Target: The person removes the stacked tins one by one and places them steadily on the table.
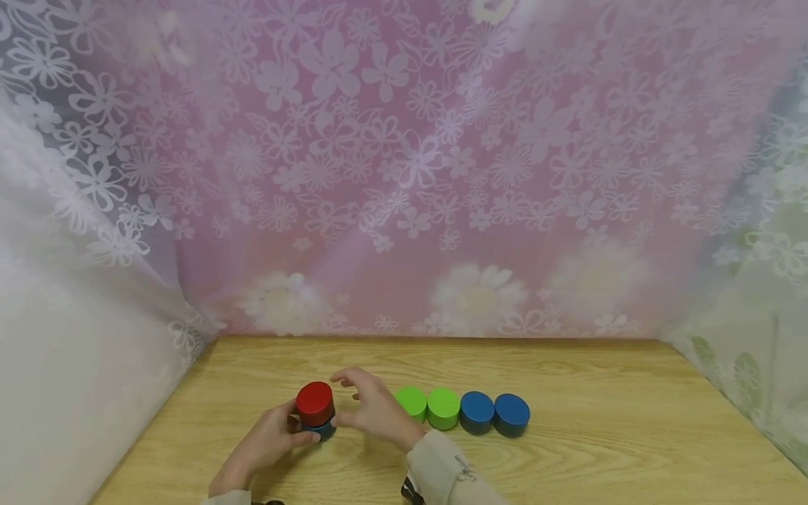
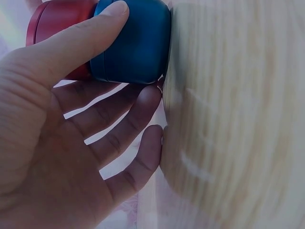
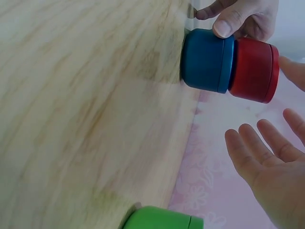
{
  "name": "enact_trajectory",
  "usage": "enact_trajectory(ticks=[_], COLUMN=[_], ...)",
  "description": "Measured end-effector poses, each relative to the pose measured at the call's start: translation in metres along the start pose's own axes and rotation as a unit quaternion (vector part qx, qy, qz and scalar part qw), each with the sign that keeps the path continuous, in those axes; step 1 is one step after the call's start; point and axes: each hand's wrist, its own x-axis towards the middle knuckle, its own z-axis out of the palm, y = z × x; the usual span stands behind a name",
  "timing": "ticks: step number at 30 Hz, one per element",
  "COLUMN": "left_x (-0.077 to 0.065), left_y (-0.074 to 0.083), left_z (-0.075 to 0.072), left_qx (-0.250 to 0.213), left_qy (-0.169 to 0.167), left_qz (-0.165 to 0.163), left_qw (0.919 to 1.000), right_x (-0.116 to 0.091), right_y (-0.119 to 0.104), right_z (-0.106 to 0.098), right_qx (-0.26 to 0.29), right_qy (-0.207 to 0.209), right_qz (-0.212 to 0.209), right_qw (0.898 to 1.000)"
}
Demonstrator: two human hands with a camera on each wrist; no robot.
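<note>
A red lidded tin [image 1: 315, 402] stands on top of a blue lidded tin [image 1: 324, 429], which rests on the table at the left. My left hand [image 1: 270, 442] holds the blue tin, its thumb laid across the side in the left wrist view and the other fingers behind it. To the right of the stack is my right hand [image 1: 379, 412], fingers spread and holding nothing. In the right wrist view its thumb [image 3: 293, 71] comes close to the top of the red tin [image 3: 254, 70]; whether they touch I cannot tell.
Right of my right hand, two green tins [image 1: 444, 408] and two blue tins [image 1: 494, 414] stand in a row. My right hand partly covers the nearest green one. Flowered pink and white sheets [image 1: 416, 168] hang around the wood-grain table [image 1: 606, 421].
</note>
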Motion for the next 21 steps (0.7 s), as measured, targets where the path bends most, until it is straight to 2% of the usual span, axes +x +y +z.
enact_trajectory(ticks=[10, 21], left_x=[-0.001, 0.001], left_y=[0.0, 0.001], left_z=[-0.003, -0.002], left_qx=[0.0, 0.006], left_qy=[-0.005, -0.005], left_qz=[0.0, -0.006], left_qw=[1.0, 1.0], right_x=[0.008, 0.011], right_y=[0.001, 0.006], right_z=[0.008, 0.017], right_qx=[-0.012, 0.004], right_qy=[-0.022, -0.022], right_qz=[0.019, 0.023], right_qw=[1.0, 0.999])
